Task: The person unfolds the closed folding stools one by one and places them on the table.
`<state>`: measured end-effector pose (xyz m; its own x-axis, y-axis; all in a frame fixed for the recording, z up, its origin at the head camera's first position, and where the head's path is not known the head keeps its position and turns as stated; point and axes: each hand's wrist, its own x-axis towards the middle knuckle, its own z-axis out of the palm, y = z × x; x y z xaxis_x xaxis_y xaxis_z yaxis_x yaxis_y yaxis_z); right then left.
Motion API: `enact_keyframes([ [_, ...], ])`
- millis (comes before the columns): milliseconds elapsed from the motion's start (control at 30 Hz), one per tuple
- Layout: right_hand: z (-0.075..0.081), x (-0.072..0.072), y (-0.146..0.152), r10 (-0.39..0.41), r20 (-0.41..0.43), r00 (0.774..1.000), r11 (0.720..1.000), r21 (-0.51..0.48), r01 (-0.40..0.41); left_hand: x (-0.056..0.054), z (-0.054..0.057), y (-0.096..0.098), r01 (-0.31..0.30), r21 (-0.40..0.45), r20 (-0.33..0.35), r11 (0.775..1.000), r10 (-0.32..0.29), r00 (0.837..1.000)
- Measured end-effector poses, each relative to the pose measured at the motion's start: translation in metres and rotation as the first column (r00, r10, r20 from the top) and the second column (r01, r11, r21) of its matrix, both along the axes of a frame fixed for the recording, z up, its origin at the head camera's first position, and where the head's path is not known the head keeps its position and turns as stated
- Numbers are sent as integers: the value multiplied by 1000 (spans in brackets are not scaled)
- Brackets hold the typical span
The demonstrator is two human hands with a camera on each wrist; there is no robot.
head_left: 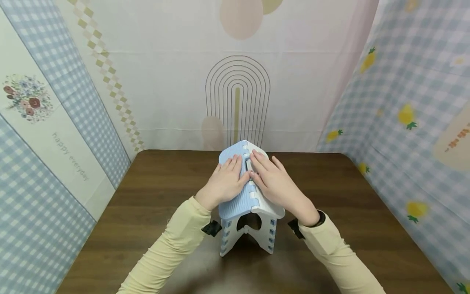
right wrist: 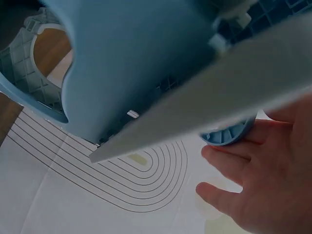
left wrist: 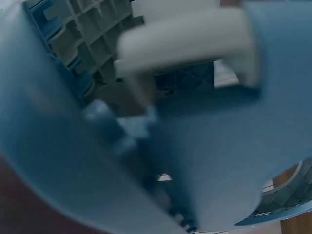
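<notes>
A light blue and white plastic folding step stool (head_left: 236,206) stands on the wooden table (head_left: 176,179), its top peaked like a roof along the hinge. My left hand (head_left: 224,181) rests on the blue half of the top, fingers extended. On the white half lies my right hand (head_left: 277,183), its fingers fairly straight, and the two thumbs nearly meet at the ridge. The left wrist view is filled by the stool's underside (left wrist: 209,141), blurred, with no hand visible. Below the stool's edge, the right wrist view shows the right hand's spread fingers (right wrist: 224,163).
A pale printed cloth (head_left: 165,94) hangs behind the table. Blue checked cloths line the left side (head_left: 40,171) and right side (head_left: 389,155). Dark bands with small devices sit at both wrists.
</notes>
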<state>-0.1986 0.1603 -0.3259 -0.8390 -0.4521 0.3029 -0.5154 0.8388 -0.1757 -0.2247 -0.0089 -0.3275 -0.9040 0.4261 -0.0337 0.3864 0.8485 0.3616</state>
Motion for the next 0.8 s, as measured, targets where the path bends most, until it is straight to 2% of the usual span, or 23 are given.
enact_keyframes([
  [133,0,-1,-1,-13,-6,1000,1000,-2,13,0,-5,2,-4,50,0,999,4,1000],
  [233,-6,-1,0,-28,11,1000,1000,-7,28,1,-11,4,-11,72,-2,997,11,1000],
  [433,-25,2,3,-39,109,993,999,6,38,4,-22,4,-25,-11,-18,1000,25,1000],
  [633,-29,3,2,-48,90,995,999,-1,49,6,-22,3,-43,-25,-14,999,42,999],
  [800,-29,2,3,-54,108,993,999,4,54,6,-23,4,-47,-39,-3,998,47,999],
])
